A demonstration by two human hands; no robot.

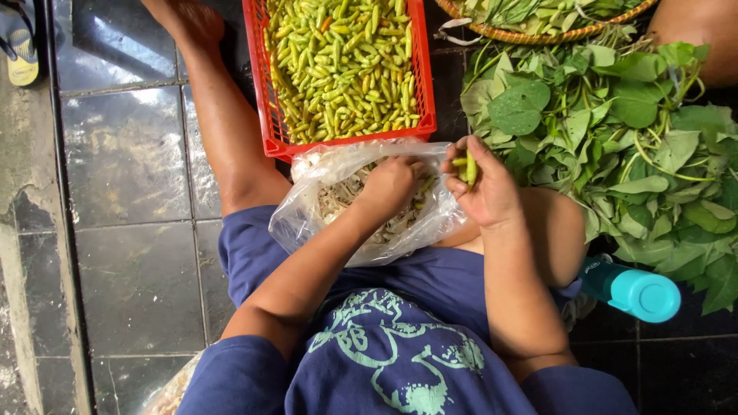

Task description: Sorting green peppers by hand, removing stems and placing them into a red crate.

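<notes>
Head view is looking down on a person sitting on a dark tiled floor (131, 161) with a clear plastic bag (307, 211) lying open across the lap. Left hand (390, 184) is reaching into the mouth of the bag, fingers curled down among the pale stems and scraps inside; whether it is gripping anything there cannot be told. Right hand (486, 188) is hovering just beside the bag's right edge, pinching a few green chilies (469, 167) between thumb and fingertips.

A red plastic crate (270, 115) is sitting directly beyond the bag, touching its far rim, and is brimming with yellow-green chilies (346, 61). The person's bare leg (223, 131) is stretching along the crate's left side. To the right, a loose heap of leafy greens (615, 131) is spreading over the floor and crowding close against the right hand and knee. A woven basket (538, 34) holding more greens is sitting at the top edge, beyond the heap. A teal bottle (634, 290) is lying on its side near the right elbow, partly under the leaves. A sandal (19, 46) is resting in the upper left corner, well apart.
</notes>
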